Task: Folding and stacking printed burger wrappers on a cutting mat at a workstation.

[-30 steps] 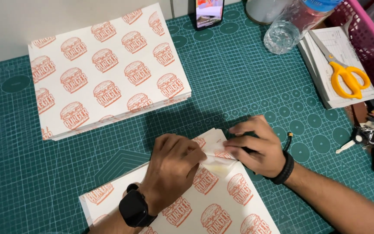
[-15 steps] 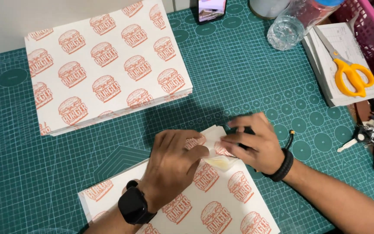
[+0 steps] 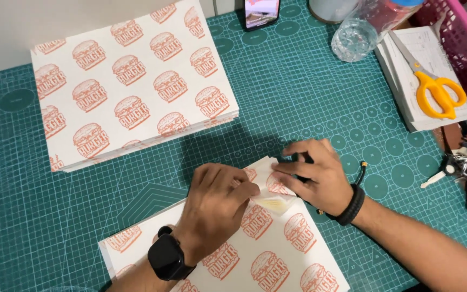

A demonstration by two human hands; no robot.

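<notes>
Here I see both hands working the top corner of the white sheet of paper printed with orange burgers (image 3: 266, 254), which lies on the green gridded cutting mat (image 3: 309, 108) at the near edge. My left hand (image 3: 217, 208), black smartwatch (image 3: 167, 258) on its wrist, presses fingers-down on the folded corner. My right hand (image 3: 314, 176), wearing a black braided bracelet (image 3: 352, 204), pinches that same corner flap between thumb and fingers. Further back sits a stack of matching burger-print sheets (image 3: 131, 86). Far right, yellow-handled scissors (image 3: 433, 89) rest on a white notepad (image 3: 406, 108).
</notes>
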